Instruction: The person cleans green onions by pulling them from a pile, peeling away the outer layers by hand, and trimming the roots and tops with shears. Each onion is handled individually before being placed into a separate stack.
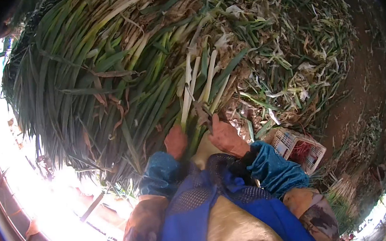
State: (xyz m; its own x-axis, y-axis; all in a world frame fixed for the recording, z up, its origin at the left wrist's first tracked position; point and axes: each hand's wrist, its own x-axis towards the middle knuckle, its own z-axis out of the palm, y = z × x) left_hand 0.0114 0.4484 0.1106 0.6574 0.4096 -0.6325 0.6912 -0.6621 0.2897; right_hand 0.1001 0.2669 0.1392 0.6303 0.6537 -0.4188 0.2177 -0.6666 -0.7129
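Observation:
My left hand [176, 142] is closed around a green onion [185, 103], whose white shank points up and away from me. My right hand [228, 138] is closed just to the right, its fingertips at a brown, withered strip of leaf [202, 113] that lies against the onion. Part of that strip is hidden by the fingers. Other loose green onions [210, 74] with pale shanks lie just beyond both hands, on the edge of the pile.
A large heap of green onions [71, 81] fills the left. Stripped leaves and peelings [289, 49] are piled at the right. Close to my right sleeve stands a white plastic basket [317, 157] holding red ties [301, 151]. Bare brown soil [356, 108] lies farther right.

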